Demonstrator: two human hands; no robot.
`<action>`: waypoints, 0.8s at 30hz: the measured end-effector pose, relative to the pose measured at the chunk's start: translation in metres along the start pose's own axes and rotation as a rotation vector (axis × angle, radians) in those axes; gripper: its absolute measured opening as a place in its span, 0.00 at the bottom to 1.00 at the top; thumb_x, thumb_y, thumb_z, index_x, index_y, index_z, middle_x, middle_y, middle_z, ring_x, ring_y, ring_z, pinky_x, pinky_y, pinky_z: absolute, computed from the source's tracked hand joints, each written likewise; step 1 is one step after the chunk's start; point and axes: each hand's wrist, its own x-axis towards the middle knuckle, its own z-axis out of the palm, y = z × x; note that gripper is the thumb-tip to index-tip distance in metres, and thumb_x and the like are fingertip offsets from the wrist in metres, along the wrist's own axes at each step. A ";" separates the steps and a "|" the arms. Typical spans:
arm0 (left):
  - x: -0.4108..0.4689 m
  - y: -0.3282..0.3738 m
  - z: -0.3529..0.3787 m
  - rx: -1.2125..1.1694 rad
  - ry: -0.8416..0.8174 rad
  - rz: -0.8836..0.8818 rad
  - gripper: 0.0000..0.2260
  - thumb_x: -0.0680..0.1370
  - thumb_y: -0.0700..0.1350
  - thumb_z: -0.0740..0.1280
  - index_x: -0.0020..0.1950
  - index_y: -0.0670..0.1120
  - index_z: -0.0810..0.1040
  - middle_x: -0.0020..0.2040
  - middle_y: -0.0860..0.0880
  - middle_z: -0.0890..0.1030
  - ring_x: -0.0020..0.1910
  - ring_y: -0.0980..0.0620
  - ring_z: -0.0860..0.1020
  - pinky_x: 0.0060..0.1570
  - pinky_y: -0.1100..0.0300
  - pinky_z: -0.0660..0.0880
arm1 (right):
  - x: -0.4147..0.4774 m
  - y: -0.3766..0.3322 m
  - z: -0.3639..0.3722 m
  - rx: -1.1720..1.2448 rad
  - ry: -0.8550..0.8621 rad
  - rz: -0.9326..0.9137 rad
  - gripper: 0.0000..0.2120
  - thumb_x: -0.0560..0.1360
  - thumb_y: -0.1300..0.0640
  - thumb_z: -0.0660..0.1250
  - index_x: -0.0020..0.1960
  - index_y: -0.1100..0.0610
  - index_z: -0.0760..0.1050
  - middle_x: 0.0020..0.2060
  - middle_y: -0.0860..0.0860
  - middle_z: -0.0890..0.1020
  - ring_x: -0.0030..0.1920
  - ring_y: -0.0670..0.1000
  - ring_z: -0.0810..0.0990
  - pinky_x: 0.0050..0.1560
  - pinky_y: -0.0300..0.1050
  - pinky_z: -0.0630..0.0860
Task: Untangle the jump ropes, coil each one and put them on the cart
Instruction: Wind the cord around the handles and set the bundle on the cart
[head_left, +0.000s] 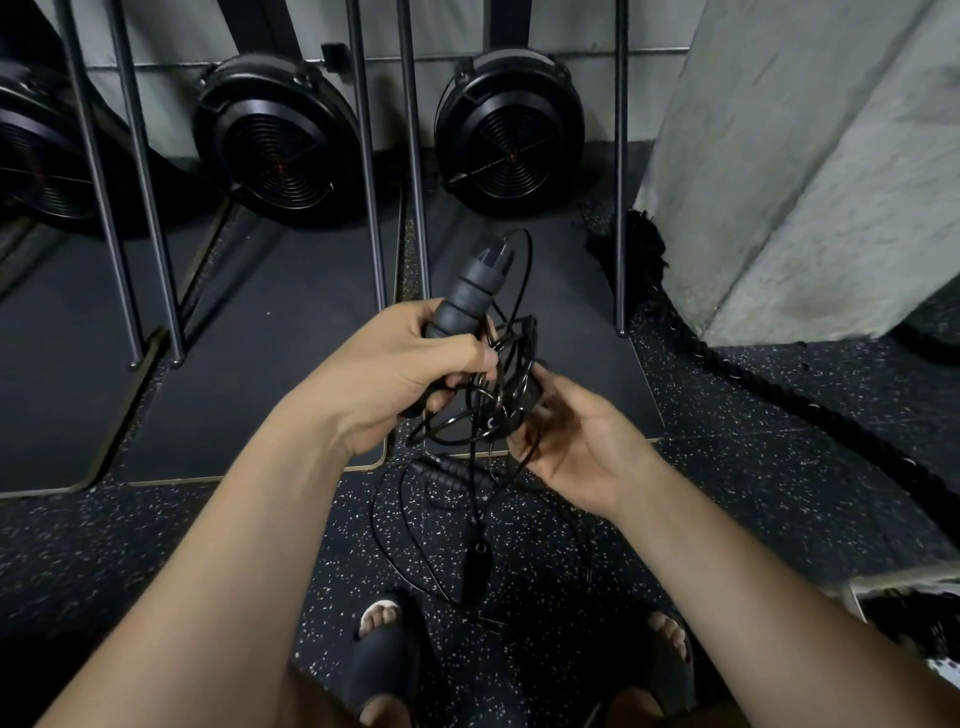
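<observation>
My left hand (415, 374) is closed around a black ribbed jump-rope handle (470, 291) that points up and away from me. A tangle of thin black rope cord (493, 384) bunches between both hands. My right hand (576, 441) grips the right side of that tangle with its fingers curled into the loops. Another ribbed handle (452, 475) hangs just below the tangle, and a smooth black handle (480, 564) dangles lower on a cord. Loose loops of cord (395, 525) trail down to the speckled floor. No cart is in view.
Two black fan-wheel machines (278, 140) (511, 135) stand ahead on dark mats, with upright metal poles (363, 156) between them. A grey concrete pillar (810, 171) rises at right with a thick black battle rope (810, 410) at its base. My sandalled feet (384, 644) are below.
</observation>
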 end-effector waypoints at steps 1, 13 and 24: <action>0.001 0.000 0.000 0.027 0.028 0.001 0.07 0.75 0.36 0.74 0.48 0.45 0.78 0.34 0.51 0.77 0.33 0.54 0.70 0.28 0.64 0.66 | -0.002 -0.002 -0.001 -0.045 -0.026 0.013 0.13 0.75 0.56 0.78 0.58 0.57 0.83 0.53 0.55 0.79 0.47 0.53 0.82 0.43 0.46 0.85; 0.007 -0.006 0.004 -0.115 0.270 0.143 0.05 0.79 0.39 0.74 0.50 0.47 0.82 0.45 0.46 0.86 0.45 0.52 0.83 0.48 0.60 0.77 | -0.036 -0.024 0.012 -0.796 -0.544 0.042 0.23 0.77 0.71 0.68 0.70 0.57 0.74 0.57 0.61 0.84 0.59 0.56 0.84 0.64 0.51 0.77; 0.008 -0.010 0.009 -0.224 0.269 0.067 0.05 0.78 0.41 0.76 0.53 0.48 0.85 0.44 0.47 0.85 0.45 0.47 0.79 0.49 0.49 0.75 | -0.054 -0.026 0.025 -0.997 -0.308 -0.325 0.17 0.80 0.59 0.72 0.68 0.54 0.78 0.53 0.58 0.86 0.48 0.54 0.84 0.58 0.50 0.80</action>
